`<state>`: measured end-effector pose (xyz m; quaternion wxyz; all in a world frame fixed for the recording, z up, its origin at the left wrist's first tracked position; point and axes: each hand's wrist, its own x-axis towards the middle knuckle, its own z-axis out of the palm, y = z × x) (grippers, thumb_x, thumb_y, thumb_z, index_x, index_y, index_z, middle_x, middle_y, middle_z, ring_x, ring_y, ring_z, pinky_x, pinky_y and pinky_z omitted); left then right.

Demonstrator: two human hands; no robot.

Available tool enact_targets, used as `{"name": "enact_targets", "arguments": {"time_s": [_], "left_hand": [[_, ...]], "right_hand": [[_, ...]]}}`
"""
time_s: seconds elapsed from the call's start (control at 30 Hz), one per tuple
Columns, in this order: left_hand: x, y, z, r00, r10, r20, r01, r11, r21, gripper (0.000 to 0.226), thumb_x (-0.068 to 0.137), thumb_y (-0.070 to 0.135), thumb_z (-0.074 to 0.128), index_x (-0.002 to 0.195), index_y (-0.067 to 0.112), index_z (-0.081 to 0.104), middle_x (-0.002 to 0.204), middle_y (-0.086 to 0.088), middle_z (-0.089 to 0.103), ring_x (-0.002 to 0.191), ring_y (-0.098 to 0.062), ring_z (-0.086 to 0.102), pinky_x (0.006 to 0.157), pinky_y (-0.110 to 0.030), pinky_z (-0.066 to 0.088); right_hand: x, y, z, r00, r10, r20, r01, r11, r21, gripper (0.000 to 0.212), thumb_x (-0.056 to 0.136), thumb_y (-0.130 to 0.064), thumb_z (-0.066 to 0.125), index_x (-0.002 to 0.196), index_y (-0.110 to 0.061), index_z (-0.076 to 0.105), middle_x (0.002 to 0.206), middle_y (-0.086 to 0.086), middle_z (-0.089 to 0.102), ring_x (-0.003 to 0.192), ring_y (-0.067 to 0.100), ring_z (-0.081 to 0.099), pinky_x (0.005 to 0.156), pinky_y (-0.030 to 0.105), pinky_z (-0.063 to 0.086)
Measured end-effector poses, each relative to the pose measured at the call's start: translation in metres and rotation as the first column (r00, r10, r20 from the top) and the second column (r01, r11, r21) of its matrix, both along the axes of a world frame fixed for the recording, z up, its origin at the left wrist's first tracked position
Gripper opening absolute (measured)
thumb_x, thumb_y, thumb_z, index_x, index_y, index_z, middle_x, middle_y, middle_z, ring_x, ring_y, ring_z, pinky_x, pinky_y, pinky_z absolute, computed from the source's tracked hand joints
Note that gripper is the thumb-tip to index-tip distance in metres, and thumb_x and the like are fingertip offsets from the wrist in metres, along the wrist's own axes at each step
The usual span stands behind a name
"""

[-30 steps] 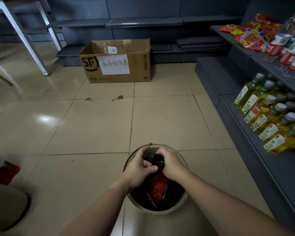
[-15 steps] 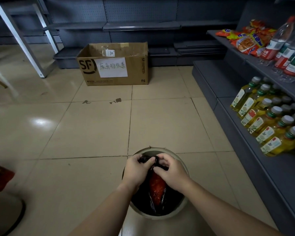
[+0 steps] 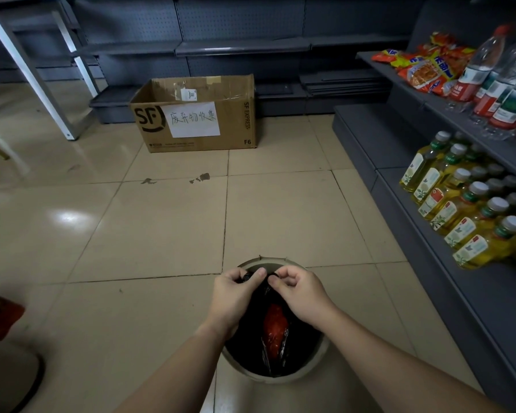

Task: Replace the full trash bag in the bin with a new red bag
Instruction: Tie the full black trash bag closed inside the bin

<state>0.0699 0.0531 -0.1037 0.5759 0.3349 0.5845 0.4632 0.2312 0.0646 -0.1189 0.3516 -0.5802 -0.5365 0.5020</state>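
A round pale bin [image 3: 310, 369] stands on the tiled floor just in front of me. Inside it sits a full black trash bag [image 3: 251, 332] with a red wrapper [image 3: 276, 326] showing through the plastic. My left hand [image 3: 231, 296] and my right hand [image 3: 300, 295] are side by side over the bin's far rim. Each pinches the gathered top of the black bag between thumb and fingers. The bag's mouth is bunched between the two hands. No new red bag is identifiable in view.
A cardboard box [image 3: 197, 114] with a handwritten label stands on the floor ahead. Grey shelves [image 3: 429, 204] run along the right, holding oil bottles [image 3: 459, 204], water bottles and snack packs. A red object [image 3: 0, 315] lies at the left edge, beside a round dark base.
My hands have shifted from clasping the bag's top together to pinching it apart, side by side, at the bin's far rim. The view has tilted down slightly.
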Motion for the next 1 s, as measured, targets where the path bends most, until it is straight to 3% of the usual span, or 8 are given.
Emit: {"name": "enact_targets", "arguments": {"time_s": [0.13,0.2,0.27,0.37,0.5,0.6,0.83,1.0], "left_hand": [[-0.002,-0.003,0.004,0.989,-0.015,-0.144,0.018,1.0,0.023,0.018,0.08,0.006,0.072,0.07,0.011,0.058,0.064,-0.012,0.056,0.062,-0.022,0.051,0.058,-0.035,0.043],[-0.006,-0.006,0.006,0.981,-0.073,-0.179,0.086,0.994,0.061,0.016,0.08,-0.004,0.065,0.086,0.01,0.059,0.067,-0.012,0.06,0.061,-0.022,0.052,0.056,-0.033,0.043],[-0.008,-0.008,0.007,0.954,-0.159,-0.252,0.186,0.979,0.085,0.04,0.08,-0.007,0.058,0.107,0.02,0.068,0.077,-0.007,0.071,0.066,-0.02,0.064,0.063,-0.033,0.053],[-0.004,-0.011,0.006,0.848,-0.236,-0.475,0.304,0.95,0.07,0.031,0.077,0.007,0.059,0.097,0.023,0.078,0.089,0.005,0.078,0.083,-0.01,0.072,0.081,-0.031,0.059],[0.005,-0.012,0.0,0.741,-0.194,-0.642,0.303,0.951,0.063,0.032,0.064,0.044,0.08,0.091,0.03,0.07,0.082,0.017,0.07,0.078,0.009,0.063,0.067,-0.006,0.046],[0.008,-0.01,-0.003,0.69,-0.159,-0.706,0.336,0.935,0.118,0.034,0.068,0.035,0.083,0.098,0.033,0.066,0.085,0.022,0.066,0.083,0.015,0.058,0.07,-0.001,0.039],[-0.003,-0.006,0.0,0.8,-0.2,-0.566,0.336,0.931,0.144,0.039,0.07,0.019,0.084,0.1,0.024,0.059,0.095,0.001,0.07,0.091,-0.018,0.066,0.086,-0.04,0.054],[-0.01,-0.002,0.003,0.859,-0.262,-0.44,0.312,0.949,0.045,0.05,0.071,0.013,0.085,0.106,0.017,0.048,0.107,-0.022,0.067,0.094,-0.037,0.067,0.089,-0.056,0.053]], "right_hand": [[0.002,0.003,-0.002,0.999,-0.012,0.034,0.011,0.999,0.036,0.013,0.085,-0.041,0.071,0.077,-0.03,0.068,0.066,-0.012,0.074,0.056,-0.004,0.059,0.058,0.013,0.045],[0.004,0.006,-0.005,0.997,-0.019,0.074,0.015,0.999,0.042,0.021,0.079,-0.055,0.065,0.08,-0.034,0.067,0.064,-0.013,0.072,0.054,-0.001,0.057,0.06,0.024,0.046],[0.004,0.007,-0.009,0.995,-0.024,0.094,0.02,0.999,0.039,0.029,0.075,-0.062,0.062,0.08,-0.034,0.066,0.059,-0.014,0.068,0.051,0.001,0.052,0.059,0.028,0.043],[0.0,0.007,-0.01,0.995,-0.039,0.087,0.034,0.997,0.064,0.023,0.074,-0.06,0.064,0.076,-0.037,0.064,0.052,-0.017,0.063,0.045,-0.002,0.049,0.052,0.018,0.038],[-0.003,0.008,-0.009,0.996,-0.062,0.066,0.06,0.998,0.036,0.023,0.08,-0.049,0.07,0.075,-0.028,0.062,0.06,-0.007,0.07,0.052,0.003,0.059,0.06,0.031,0.05],[-0.001,0.007,-0.007,0.997,-0.053,0.06,0.051,0.998,0.04,0.016,0.082,-0.044,0.071,0.081,-0.029,0.063,0.062,-0.007,0.072,0.053,0.003,0.061,0.06,0.032,0.051],[0.012,-0.001,-0.005,0.983,0.079,0.168,-0.107,0.981,0.165,0.035,0.089,-0.031,0.062,0.112,-0.055,0.051,0.105,-0.021,0.069,0.066,0.0,0.063,0.067,0.021,0.048],[0.024,-0.012,-0.009,0.834,0.304,0.461,-0.429,0.882,0.194,0.073,0.082,-0.04,0.063,0.141,-0.066,0.027,0.132,-0.035,0.036,0.111,-0.008,0.047,0.094,0.012,0.039]]}}
